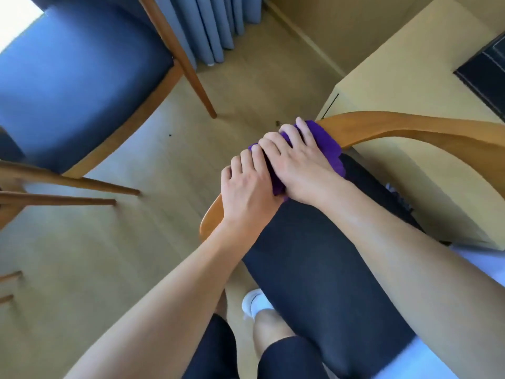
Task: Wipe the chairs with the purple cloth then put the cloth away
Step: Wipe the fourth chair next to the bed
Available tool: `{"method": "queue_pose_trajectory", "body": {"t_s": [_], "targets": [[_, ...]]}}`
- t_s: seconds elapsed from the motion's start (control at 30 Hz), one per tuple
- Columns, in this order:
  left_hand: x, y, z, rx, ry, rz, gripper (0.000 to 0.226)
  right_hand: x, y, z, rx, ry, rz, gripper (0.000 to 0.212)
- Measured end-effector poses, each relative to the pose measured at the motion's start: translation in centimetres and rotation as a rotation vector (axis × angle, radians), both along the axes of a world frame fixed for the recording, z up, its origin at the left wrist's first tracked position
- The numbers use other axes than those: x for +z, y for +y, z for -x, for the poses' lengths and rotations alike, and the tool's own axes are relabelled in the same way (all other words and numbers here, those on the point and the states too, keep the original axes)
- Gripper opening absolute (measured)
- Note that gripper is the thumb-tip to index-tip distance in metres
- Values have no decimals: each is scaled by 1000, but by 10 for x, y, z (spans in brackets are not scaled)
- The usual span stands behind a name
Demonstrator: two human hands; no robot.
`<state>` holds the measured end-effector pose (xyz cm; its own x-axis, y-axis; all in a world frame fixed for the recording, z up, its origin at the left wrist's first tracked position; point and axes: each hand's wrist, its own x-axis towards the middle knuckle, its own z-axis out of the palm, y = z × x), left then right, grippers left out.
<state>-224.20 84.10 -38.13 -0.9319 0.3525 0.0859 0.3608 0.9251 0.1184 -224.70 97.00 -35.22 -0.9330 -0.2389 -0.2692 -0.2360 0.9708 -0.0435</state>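
Grip: left hand, right hand clutch purple cloth against chair back.

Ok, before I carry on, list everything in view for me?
purple cloth: one, purple, draped over the near chair's top rail, under both hands
near chair: one, light wood rail with dark padding below, centre to right
second chair: one, blue seat in a wood frame, upper left
curtain: one, grey-blue, top centre, reaching the floor
desk: one, beige, upper right
black item: one, on the desk's far right; cannot tell what it is
floor: light wood
white sock: one, bottom centre
left hand: curled over the rail, gripping the cloth's left end
right hand: gripping the cloth on the rail
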Motion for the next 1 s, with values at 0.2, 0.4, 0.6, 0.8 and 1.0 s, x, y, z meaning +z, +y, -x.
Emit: {"method": "queue_pose_trajectory", "body": {"t_s": [0.2,0.4,0.6,0.8,1.0], "targets": [[-5,-75,-53,211,-49,28,77,6,-79,-24,179,-26,42,54],[-7,-91,-69,284,-128,57,87,-13,-96,-37,229,113,144,43],[1,-63,-50,295,-144,164,92,-20,-74,-29,155,178,280,40],[-1,-4,-16,193,-17,258,96,-15,-12,-14,21,224,270,50],[-14,85,18,91,121,205,71,-25,70,-3,-153,283,187,71]]}}
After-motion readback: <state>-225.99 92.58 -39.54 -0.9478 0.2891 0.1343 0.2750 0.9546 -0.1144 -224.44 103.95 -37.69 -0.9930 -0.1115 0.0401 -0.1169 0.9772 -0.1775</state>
